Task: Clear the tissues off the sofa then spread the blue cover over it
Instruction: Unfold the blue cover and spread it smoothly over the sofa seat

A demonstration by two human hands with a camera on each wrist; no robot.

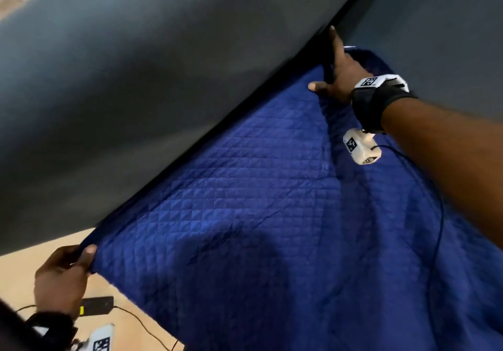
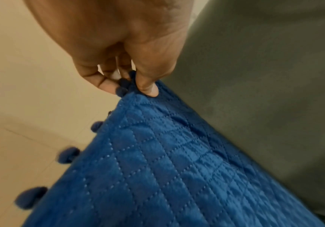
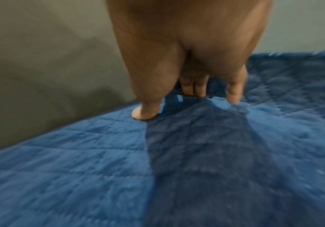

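Observation:
The blue quilted cover (image 1: 245,201) lies over the sofa seat, its far edge along the crease under the grey sofa backrest (image 1: 136,92). My left hand (image 1: 81,258) pinches the cover's near-left corner between thumb and fingers beyond the seat's end; the left wrist view shows the left hand (image 2: 136,87) gripping that cover (image 2: 167,169) corner beside the backrest (image 2: 264,92). My right hand (image 1: 326,72) presses the cover's far edge into the crease with straight fingers. In the right wrist view the right hand (image 3: 187,101) pushes its fingertips down on the cover (image 3: 80,169). No tissues are in view.
A beige tiled floor (image 1: 21,274) shows at lower left, with a black device (image 1: 98,303) and its cable lying on it. Small blue pom-poms (image 2: 68,155) hang along the cover's side edge. A grey sofa panel (image 1: 435,37) rises at the right.

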